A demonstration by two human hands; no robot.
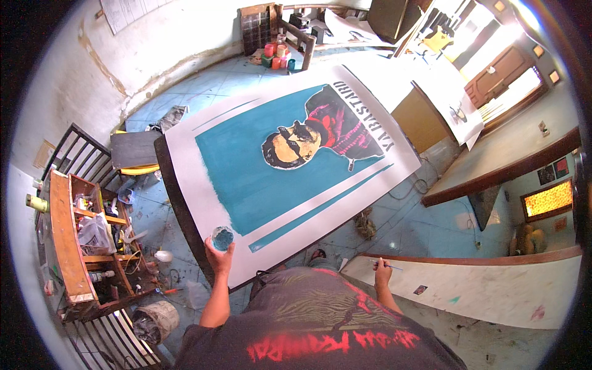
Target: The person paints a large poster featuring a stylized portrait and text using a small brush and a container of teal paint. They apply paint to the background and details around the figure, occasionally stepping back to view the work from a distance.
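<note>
My left hand (219,260) is wrapped round a small cup of teal paint (222,238), held over the lower left corner of a large painting (237,191). The painting is on a white sheet, with a flat teal field, thin teal stripes along its sides and a portrait turned on its side. Black lettering runs along its far right edge. Out to the right, my right hand (382,275) is closed on a thin paintbrush (393,266), apart from the painting. The brush tip is too small to make out.
A wooden shelf (69,237) full of tools and supplies stands at left, with a bucket (157,320) below it. Paint pots (277,55) cluster beyond the painting. A long pale board (468,287) lies at right, below a wooden-edged ledge (505,166). A grey chair (137,149) is at left.
</note>
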